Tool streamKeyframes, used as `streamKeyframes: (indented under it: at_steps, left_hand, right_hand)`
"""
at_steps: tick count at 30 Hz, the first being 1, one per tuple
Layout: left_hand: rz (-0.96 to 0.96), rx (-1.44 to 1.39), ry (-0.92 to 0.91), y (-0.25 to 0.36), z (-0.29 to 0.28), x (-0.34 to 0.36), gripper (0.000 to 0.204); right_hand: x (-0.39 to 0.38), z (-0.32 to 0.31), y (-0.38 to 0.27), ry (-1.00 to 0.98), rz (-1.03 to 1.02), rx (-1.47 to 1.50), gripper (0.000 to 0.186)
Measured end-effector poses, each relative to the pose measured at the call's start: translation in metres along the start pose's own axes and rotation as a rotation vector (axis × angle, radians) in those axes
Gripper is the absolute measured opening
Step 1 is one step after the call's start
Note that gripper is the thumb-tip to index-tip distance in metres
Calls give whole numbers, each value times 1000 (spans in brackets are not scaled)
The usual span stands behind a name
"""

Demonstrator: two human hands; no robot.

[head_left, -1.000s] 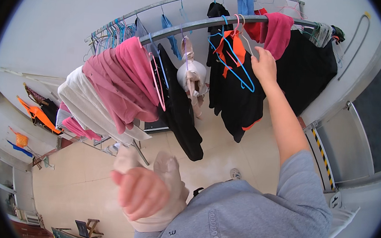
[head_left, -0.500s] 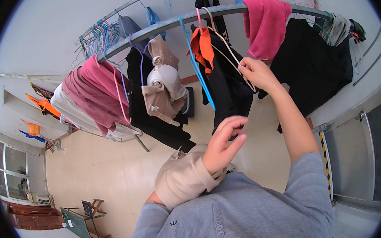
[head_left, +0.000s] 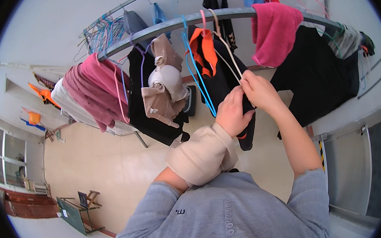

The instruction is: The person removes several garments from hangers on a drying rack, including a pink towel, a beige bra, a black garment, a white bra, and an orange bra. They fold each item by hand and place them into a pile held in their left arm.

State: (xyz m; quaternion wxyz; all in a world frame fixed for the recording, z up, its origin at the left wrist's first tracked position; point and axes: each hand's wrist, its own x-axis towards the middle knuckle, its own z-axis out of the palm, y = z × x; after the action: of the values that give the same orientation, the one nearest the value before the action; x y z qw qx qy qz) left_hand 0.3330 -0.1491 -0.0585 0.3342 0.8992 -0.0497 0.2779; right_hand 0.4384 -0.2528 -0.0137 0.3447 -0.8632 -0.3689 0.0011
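The right hand (head_left: 259, 92) clasps a cream hanger (head_left: 230, 53) in its fingers beside the left hand (head_left: 232, 115), whose grip is unclear.

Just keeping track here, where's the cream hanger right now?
In the head view's upper middle, the cream hanger hangs from the front rail, just right of the orange cloth, with the right hand gripping its lower part.
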Motion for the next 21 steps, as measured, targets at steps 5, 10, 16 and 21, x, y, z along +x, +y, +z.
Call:
streamKeyframes:
  at_steps: [5, 10, 16, 21]
  left_hand:
    - [-110, 97, -144, -14, 0, -5, 33]
    - [-43, 68, -220, -1, -9, -11, 18]
    - [154, -78, -196, 0, 21, -37, 16]
    - [-101, -87, -300, -20, 13, -35, 20]
  right_hand:
    - [-4, 6, -14, 28, 41, -74, 18]
    - [-7, 30, -14, 177, 2, -135, 17]
    - [-7, 43, -30, 171, 73, 45, 17]
    - [-19, -36, -40, 149, 74, 241, 36]
